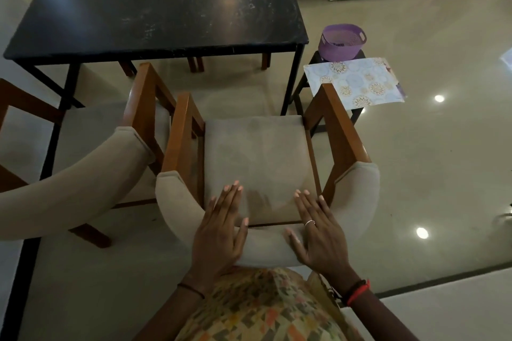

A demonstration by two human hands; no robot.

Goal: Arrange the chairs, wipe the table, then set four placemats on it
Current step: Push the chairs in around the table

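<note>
Item: beige upholstered armchair (257,163) with a wooden frame; it stands just short of the black counter (155,3), with its seat facing the counter's near edge.
Neighbour: a second armchair (83,188) stands just beside it on your left, angled, with their wooden arms nearly touching.
Left hand (219,232): lies flat with straight fingers on the padded backrest (266,246), gripping nothing.
Right hand (318,232): lies flat the same way on the same backrest, apart from the left hand.
Handling: the solid timber arm rails (343,124) suggest a heavy chair, so expect to slide it rather than lift it. The frame looks stiff, while the padding is soft and will give under your palms.
Floor: the polished, glossy tile should let the legs slide easily.
Where to hold: push at the top of the curved backrest, hands spread either side of centre. For turning, take the wooden arm rails, which should give a firmer purchase than the fabric.
Caution: watch the gap to the neighbouring chair's arm.
Placemats (354,80): a patterned stack waits on a dark stool (297,99) to the right of the counter.
Basket (342,41): purple, and stands on the same stool behind the placemats.
</note>
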